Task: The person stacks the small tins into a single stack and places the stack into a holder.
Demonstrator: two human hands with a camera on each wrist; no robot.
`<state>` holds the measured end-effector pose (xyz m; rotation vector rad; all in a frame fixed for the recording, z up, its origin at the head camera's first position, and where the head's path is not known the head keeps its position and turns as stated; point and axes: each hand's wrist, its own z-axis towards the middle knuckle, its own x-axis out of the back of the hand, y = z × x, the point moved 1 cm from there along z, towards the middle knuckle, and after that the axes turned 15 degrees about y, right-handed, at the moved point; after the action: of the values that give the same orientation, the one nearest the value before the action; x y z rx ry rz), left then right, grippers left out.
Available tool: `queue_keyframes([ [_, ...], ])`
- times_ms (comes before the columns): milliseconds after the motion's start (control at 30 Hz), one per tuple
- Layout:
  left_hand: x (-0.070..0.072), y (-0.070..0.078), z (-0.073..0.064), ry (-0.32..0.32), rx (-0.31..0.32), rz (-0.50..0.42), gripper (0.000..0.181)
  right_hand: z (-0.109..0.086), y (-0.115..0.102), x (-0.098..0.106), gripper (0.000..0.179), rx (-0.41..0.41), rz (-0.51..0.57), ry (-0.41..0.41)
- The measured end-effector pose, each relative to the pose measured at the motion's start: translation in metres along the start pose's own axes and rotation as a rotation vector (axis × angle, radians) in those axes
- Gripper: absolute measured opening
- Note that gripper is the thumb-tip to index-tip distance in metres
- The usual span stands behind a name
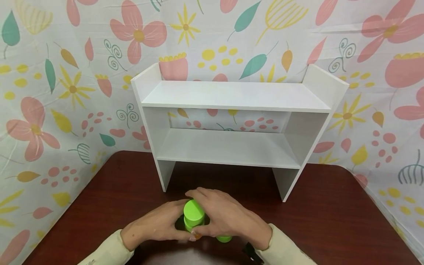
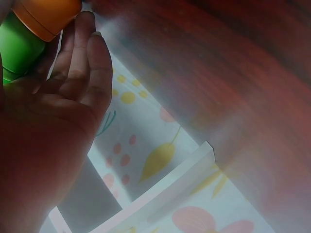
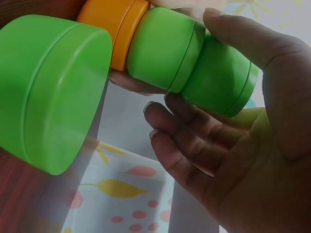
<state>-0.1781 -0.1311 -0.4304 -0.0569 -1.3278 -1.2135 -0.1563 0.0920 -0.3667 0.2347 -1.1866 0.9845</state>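
Between both hands stands a stack of round plastic containers: a green top container (image 1: 194, 210), another green container (image 3: 163, 47) below it, and an orange container (image 3: 112, 24) at the bottom. My left hand (image 1: 160, 222) wraps the stack from the left, its fingers beside the green and orange pieces in the left wrist view. From the right, my right hand (image 1: 225, 212) holds the upper part, thumb on one side and bent fingers (image 3: 187, 145) on the other. A separate green container (image 3: 58, 92) sits beside the stack, mostly hidden under the right hand in the head view.
A white two-tier shelf (image 1: 228, 147) stands on the dark red-brown table (image 1: 331, 221), just beyond the hands. Behind it and at the sides hangs a floral cloth (image 1: 205, 36). A small black item (image 1: 250, 252) shows by the right sleeve.
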Motion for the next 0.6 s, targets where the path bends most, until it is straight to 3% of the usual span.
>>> queue_keyframes([
  [267,-0.001,0.000,0.000,0.017,-0.022,0.027,0.058,-0.004,0.004,-0.001,0.090,-0.011,-0.018,-0.011],
  [600,0.000,-0.001,0.001,0.013,-0.003,0.014,0.057,-0.010,0.009,-0.003,0.095,-0.041,-0.019,-0.027],
])
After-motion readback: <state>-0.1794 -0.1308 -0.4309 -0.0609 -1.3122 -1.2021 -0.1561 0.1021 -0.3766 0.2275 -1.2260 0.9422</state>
